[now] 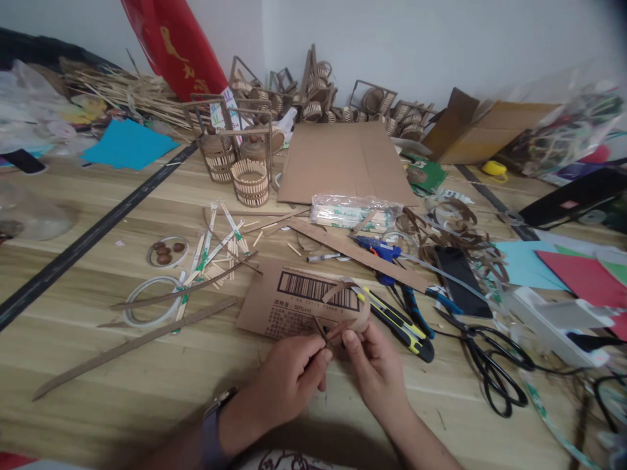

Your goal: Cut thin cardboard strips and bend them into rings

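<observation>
My left hand (pixel 298 369), with a watch on its wrist, pinches one end of a narrow brown cardboard strip. My right hand (pixel 379 365) is closed on the same cardboard strip (pixel 364 314), which curls up in a loop above the fingers. Both hands are close together over the front edge of a cardboard piece printed with a barcode (pixel 259 307). A yellow and black utility knife (pixel 394 321) lies just beyond my right hand. Black scissors (pixel 490 365) rest farther right. The fingertips partly hide the strip's lower part.
A blue glue gun (pixel 379 248) and phone (pixel 463 281) lie to the right. Tape rolls (pixel 132 303), cut sticks and loose cardboard strips (pixel 137 346) are on the left. Small stick baskets (pixel 251 183) in frames and a large cardboard sheet (pixel 343 156) stand or lie behind.
</observation>
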The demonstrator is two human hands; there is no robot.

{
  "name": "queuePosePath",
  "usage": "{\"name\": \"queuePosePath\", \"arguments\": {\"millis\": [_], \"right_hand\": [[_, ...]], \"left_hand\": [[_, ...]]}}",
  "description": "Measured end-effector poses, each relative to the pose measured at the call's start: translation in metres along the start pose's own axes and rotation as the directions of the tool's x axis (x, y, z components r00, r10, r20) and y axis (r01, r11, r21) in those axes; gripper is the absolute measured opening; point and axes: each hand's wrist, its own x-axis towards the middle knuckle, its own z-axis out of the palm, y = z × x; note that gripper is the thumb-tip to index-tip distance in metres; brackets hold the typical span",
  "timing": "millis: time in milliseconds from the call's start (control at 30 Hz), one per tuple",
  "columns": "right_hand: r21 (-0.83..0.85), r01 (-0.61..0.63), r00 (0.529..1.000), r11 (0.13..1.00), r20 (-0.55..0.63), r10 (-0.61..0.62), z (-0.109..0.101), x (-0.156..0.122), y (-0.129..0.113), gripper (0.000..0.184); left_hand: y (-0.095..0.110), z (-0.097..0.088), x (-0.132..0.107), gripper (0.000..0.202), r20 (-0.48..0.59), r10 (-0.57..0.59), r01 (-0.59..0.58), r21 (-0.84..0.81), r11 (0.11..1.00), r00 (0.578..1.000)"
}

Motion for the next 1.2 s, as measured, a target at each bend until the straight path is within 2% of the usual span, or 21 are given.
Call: {"name": "queuePosePath", "arguments": {"millis": [300,433,733,1200], "right_hand": [[0.131,-0.069,0.998,0.989,-0.006,0.07,0.0024,0.004,0.0003,0.039],[0.133,-0.071,0.997,0.989,-0.015,0.073,0.003,0.0033,0.0014,0.037],[-0.107,0.108,0.993,0.988,-0.035,-0.112,0.0027,-0.0012,-0.0045,0.027],[-0.233,0.245,0.969,0.941,0.021,-0.247,0.0048,-0.001,-0.0045,0.018]], "left_hand": [[0.0,0.0,0.0,0.036,0.012,0.02,-0.02,0.006,1.0,1.0],[0.0008,0.0,-0.0001,0.035,0.011,0.016,-0.016,-0.001,1.0,1.0],[-0.003,0.003,0.0019,0.034,-0.008,-0.07,0.07,0.003,0.998,0.997],[-0.0066,0.0054,0.0032,0.031,-0.013,-0.122,0.122,0.082,0.989,0.992]]}}
